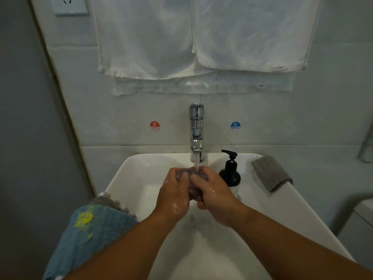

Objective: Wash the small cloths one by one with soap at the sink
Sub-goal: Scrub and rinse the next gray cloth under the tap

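Over the white sink (125, 178), my left hand (174, 193) and my right hand (214, 194) both grip a small wet purplish-grey cloth (193, 194) bunched between them. Water runs from the chrome tap (196, 130) onto the top of the cloth. Suds cling to both hands. A black soap pump bottle (230, 170) stands on the rim just right of my right hand. A folded grey cloth (271, 172) lies on the right rim. A blue cloth with a yellow patch (88, 235) drapes over the left rim, with a grey cloth edge (109, 201) beneath it.
White towels (197, 37) hang on the tiled wall above the tap. Red hot (154, 125) and blue cold (235, 126) stickers flank the tap. A wall socket (69, 5) is at top left. A grey wall closes the left side.
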`<state>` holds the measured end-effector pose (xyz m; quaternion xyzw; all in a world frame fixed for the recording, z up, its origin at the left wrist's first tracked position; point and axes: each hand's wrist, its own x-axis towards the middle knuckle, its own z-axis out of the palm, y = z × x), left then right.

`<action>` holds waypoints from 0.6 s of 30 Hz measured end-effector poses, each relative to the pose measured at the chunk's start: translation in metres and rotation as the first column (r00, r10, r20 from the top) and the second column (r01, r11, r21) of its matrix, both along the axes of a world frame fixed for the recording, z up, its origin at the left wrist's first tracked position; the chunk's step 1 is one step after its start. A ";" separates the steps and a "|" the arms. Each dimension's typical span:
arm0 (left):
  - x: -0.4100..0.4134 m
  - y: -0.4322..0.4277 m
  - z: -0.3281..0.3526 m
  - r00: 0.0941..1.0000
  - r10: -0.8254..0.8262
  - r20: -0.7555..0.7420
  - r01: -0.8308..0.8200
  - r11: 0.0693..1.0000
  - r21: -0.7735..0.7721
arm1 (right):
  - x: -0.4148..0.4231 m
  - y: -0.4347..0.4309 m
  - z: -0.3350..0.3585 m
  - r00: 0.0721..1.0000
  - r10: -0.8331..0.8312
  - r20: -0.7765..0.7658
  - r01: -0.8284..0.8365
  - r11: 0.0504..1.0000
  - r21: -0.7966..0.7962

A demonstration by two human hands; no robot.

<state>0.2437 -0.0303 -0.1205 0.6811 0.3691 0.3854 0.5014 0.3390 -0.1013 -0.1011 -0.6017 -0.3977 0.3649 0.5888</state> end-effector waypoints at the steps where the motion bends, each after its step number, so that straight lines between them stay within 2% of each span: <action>1: 0.001 -0.001 0.000 1.000 0.005 -0.018 -0.005 1.000 0.028 | 0.000 0.000 0.000 1.000 -0.024 0.017 0.024 1.000 0.005; 3: 0.003 -0.004 0.003 0.999 0.028 -0.030 -0.027 0.999 0.036 | 0.000 0.002 0.001 0.994 -0.082 0.073 0.081 0.997 0.011; 7: 0.002 -0.009 0.009 0.996 0.044 -0.075 -0.053 0.992 -0.116 | 0.000 0.004 -0.002 0.969 -0.198 0.145 0.198 0.980 0.013; 13: -0.001 -0.010 0.010 0.987 -0.070 0.144 0.097 0.976 -0.193 | 0.005 0.003 0.000 0.958 -0.280 0.061 0.279 0.960 0.020; 18: -0.001 -0.006 0.008 0.973 -0.089 0.212 0.140 0.961 -0.240 | 0.008 0.005 0.003 0.960 -0.281 0.019 0.280 0.960 0.014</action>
